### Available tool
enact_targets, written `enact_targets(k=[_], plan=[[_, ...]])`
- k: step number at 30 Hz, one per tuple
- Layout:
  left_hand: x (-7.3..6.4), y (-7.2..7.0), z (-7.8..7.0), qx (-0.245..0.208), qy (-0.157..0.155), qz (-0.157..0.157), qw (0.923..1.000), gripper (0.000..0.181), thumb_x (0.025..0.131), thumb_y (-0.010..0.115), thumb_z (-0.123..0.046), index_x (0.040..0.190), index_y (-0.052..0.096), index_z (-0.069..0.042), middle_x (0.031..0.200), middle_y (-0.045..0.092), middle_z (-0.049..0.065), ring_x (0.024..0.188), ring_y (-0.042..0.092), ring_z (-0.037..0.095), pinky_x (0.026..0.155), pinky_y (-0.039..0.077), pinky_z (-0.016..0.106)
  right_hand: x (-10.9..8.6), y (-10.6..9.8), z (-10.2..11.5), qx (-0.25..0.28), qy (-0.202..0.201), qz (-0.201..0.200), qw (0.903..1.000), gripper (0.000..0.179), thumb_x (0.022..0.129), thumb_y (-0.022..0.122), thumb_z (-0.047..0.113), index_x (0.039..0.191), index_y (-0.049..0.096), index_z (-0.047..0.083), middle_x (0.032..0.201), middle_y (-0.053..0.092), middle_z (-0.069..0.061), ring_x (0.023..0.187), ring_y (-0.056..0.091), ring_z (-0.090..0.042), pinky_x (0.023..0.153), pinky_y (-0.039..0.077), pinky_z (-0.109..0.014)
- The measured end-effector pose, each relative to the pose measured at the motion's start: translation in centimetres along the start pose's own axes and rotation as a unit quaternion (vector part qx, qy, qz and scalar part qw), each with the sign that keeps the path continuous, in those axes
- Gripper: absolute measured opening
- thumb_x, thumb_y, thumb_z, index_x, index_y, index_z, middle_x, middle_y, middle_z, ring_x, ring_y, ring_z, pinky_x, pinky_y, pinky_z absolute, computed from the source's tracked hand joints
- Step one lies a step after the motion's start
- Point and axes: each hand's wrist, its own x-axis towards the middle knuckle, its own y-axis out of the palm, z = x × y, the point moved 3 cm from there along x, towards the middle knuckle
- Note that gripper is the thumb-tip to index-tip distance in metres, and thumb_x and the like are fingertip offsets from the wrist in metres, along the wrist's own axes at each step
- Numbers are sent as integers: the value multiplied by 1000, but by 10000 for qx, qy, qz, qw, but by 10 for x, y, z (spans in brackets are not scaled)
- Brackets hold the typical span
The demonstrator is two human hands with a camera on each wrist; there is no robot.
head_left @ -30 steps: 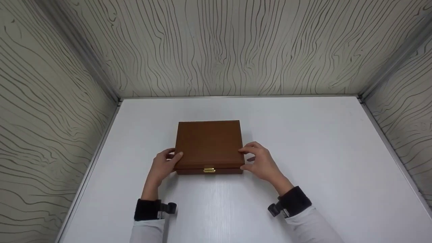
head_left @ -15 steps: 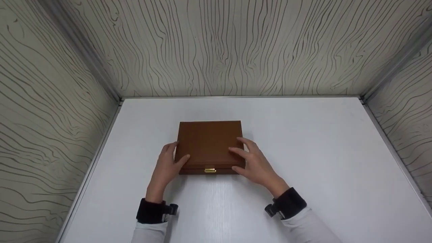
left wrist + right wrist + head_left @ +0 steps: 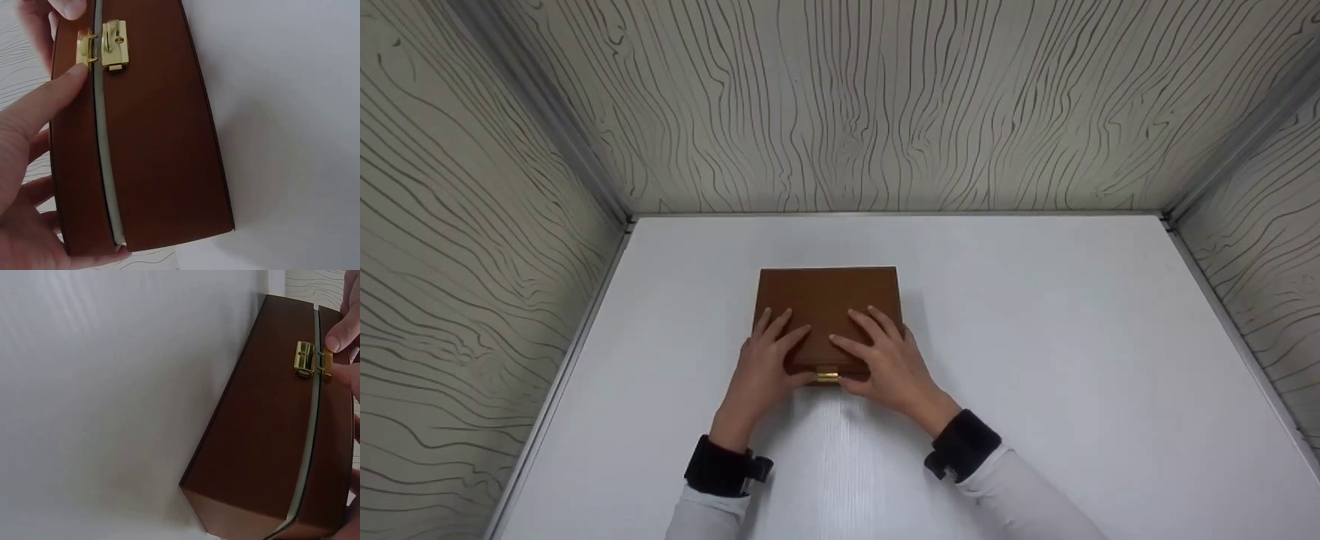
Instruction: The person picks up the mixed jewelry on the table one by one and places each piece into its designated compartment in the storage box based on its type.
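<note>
A brown leather-look box [image 3: 826, 289] lies on the white table, its gold clasp [image 3: 828, 373] facing the person. My left hand [image 3: 759, 371] holds the left half of the lid, fingers spread over the top and thumb on the front. Mirroring it, my right hand [image 3: 896, 373] holds the right half. In the left wrist view, the left thumb [image 3: 59, 93] touches the lid's part of the clasp. The lower catch [image 3: 115, 48] on the box body stands apart from it. A pale strip [image 3: 108, 152] shows between lid and body. The box's inside is hidden.
The white table [image 3: 1072, 337] reaches back to a wood-grain patterned wall [image 3: 840, 112]. Similar panels stand at left and right, joined by grey corner strips. Black straps [image 3: 718, 466] with small cameras sit on both wrists.
Both hands have slid inward from the box's sides onto the lid, with the thumbs coming to the clasp at the front. The box stays almost where it was.
</note>
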Motion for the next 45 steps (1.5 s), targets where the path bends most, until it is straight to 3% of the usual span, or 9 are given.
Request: enact_targets(k=[6,30,45], plan=[[-1,0,0,44,125,-104,9999,70,71,89,-34,133,64,-16,149,44,13,142,27,39,97,40,64,1,5,2,-182,146,-193,9995,58,80,78,49,133,62,34,148,43,-8,139,32,-34,90,42,-66],[-2,3,1,450,475,-347,9973,67,71,89,-37,128,66,-12,144,49,14,138,32,40,89,47,62,-4,12,3,-398,-71,-822,9958,54,78,80,45,128,67,32,142,50,-8,135,38,-35,85,45,-66],[-1,5,1,455,407,-330,9976,65,71,88,-36,128,67,-12,143,49,14,138,33,40,89,47,62,-4,14,1,-410,-342,-1069,9928,55,75,83,44,126,69,30,139,52,-11,132,42,-39,84,44,-69]])
